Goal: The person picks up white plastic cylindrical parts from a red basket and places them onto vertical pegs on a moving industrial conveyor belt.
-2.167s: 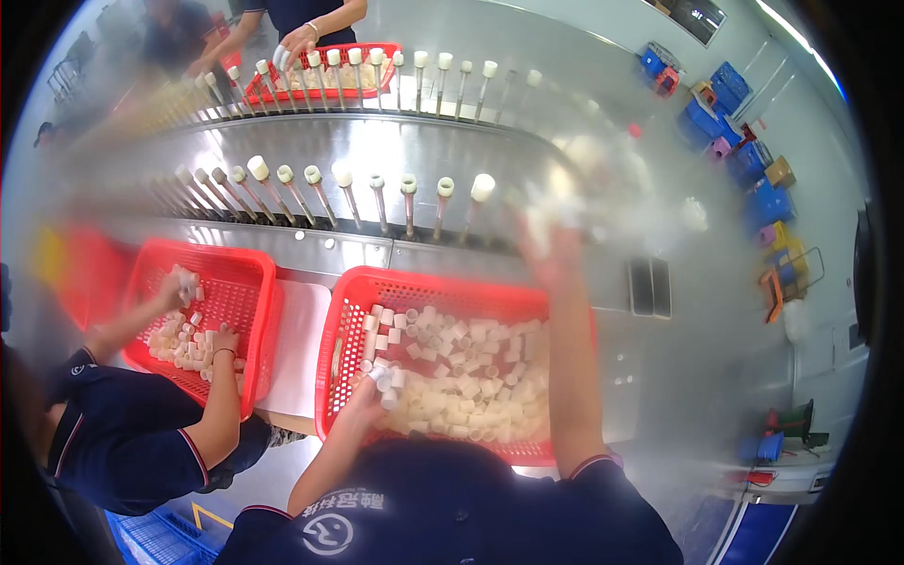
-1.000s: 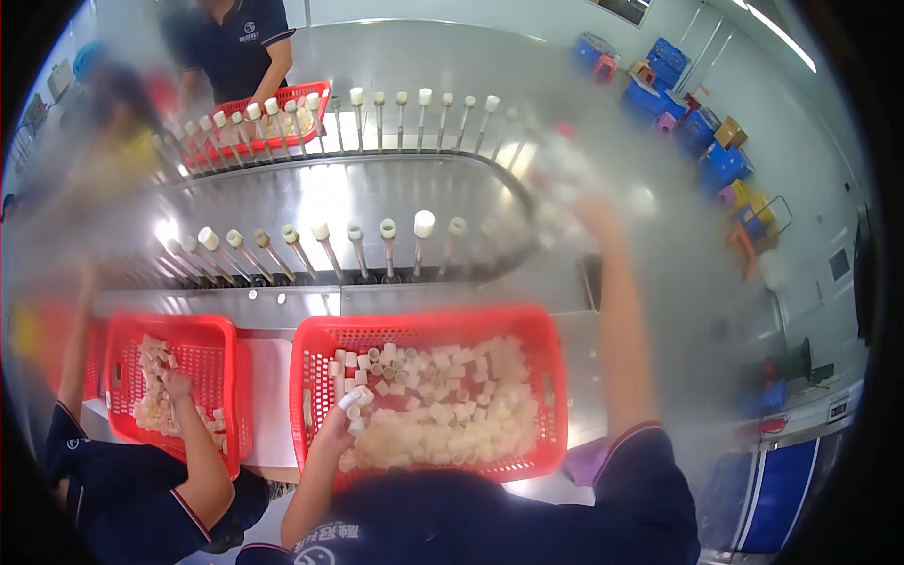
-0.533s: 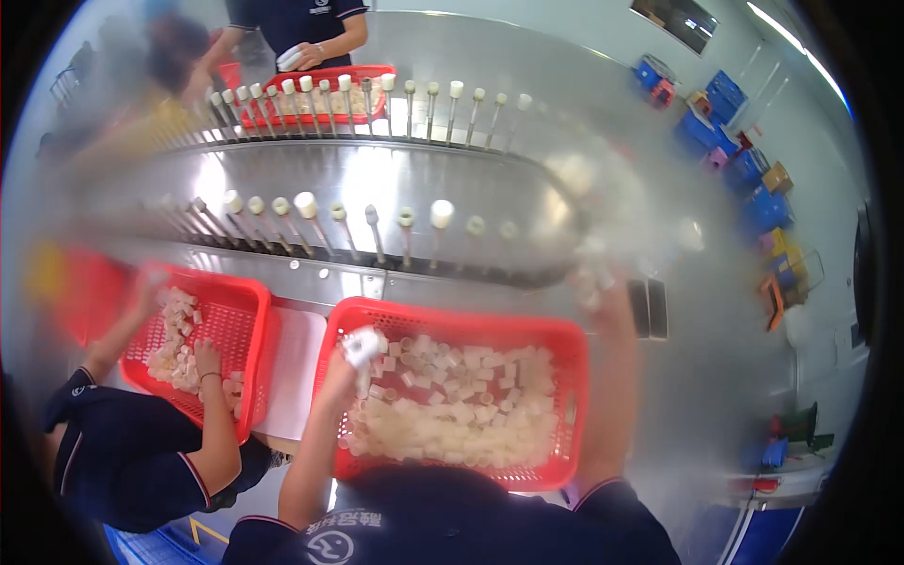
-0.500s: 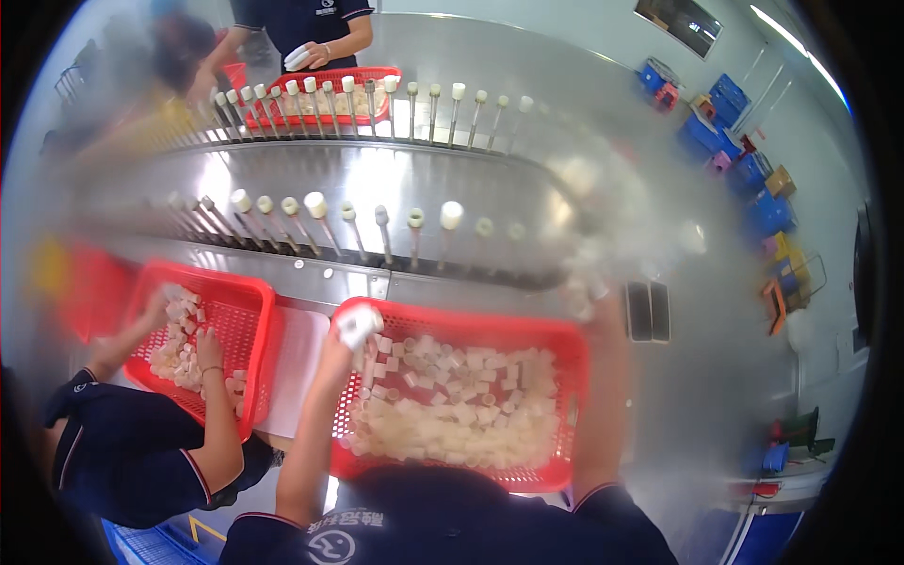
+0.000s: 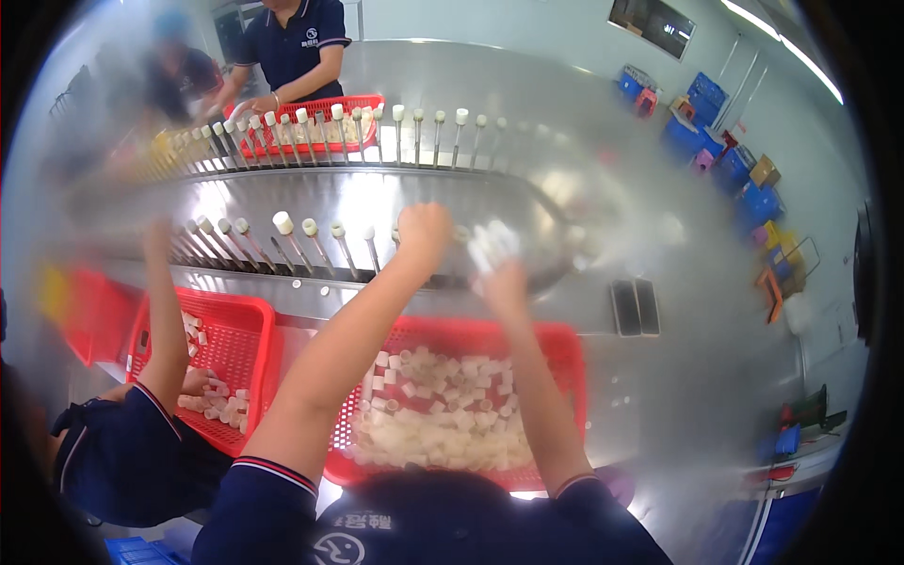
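Note:
My left hand (image 5: 424, 229) is closed at the top of the near row of upright metal rods (image 5: 345, 250). Whatever its fingers grip there is hidden. Close to its right, my right hand (image 5: 505, 279) is blurred by motion, with several short white caps (image 5: 492, 245) gathered in it. Both forearms reach forward over a red perforated basket (image 5: 576, 377), which holds a loose heap of such white caps (image 5: 438, 428). Some rods bear a white or pale green cap on top, like the large white cap (image 5: 283, 222) left of my hands.
At my left, a co-worker reaches toward the rods over another red basket (image 5: 268, 344). A person (image 5: 299, 52) stands across the steel table (image 5: 603, 405) behind a far row of capped rods (image 5: 398, 137). Two dark rectangular slabs (image 5: 636, 308) lie at the right.
My left hand has moved forward and right from the basket to the rods. The right hand has come leftward. The neighbour's arm has lifted from their basket toward the rods.

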Demonstrator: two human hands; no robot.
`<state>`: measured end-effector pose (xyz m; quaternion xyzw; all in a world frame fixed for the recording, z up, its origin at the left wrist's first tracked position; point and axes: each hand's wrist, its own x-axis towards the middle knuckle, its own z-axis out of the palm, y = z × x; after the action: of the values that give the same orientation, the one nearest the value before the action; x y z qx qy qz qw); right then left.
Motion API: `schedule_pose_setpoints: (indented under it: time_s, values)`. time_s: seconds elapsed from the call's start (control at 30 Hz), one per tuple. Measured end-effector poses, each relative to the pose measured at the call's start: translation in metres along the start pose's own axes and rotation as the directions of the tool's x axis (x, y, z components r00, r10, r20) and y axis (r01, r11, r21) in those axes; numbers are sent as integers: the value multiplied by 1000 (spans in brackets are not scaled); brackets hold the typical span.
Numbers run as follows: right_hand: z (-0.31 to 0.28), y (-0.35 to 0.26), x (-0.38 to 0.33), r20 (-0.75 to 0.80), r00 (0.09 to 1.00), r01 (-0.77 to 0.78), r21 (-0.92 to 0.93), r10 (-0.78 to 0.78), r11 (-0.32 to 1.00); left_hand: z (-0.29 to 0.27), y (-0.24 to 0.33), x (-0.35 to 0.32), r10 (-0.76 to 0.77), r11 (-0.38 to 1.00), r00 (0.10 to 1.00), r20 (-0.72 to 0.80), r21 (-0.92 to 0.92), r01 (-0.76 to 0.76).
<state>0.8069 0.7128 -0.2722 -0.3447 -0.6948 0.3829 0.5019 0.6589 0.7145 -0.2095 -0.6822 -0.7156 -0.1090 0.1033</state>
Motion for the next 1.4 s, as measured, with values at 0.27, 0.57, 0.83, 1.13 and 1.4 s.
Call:
schedule_pose_setpoints:
  time_s: [0.27, 0.57, 0.83, 1.13, 1.4]
  values:
    - [-7, 49, 23, -141, 958, 126, -575, -250, 808, -3, -31, -129, -286, 303, 880, 379, -836, 458]
    - [-43, 53, -80, -154, 696, -508, 584, 701, 633, -8, -71, -191, -222, -52, 969, 111, -993, 102]
    - [-1, 51, -172, 358, 611, -557, 828, 706, 63, -25, -115, -99, -178, 946, 916, -361, -318, 58]
    - [-26, -35, -112, 227, 821, -463, 802, 524, 378, -37, -95, -1, -136, 986, 990, -29, 93, 138]
    - [-47, -45, -105, 53, 844, -456, 597, 534, 660, -27, -76, 15, 9, 981, 984, 180, 189, -43]
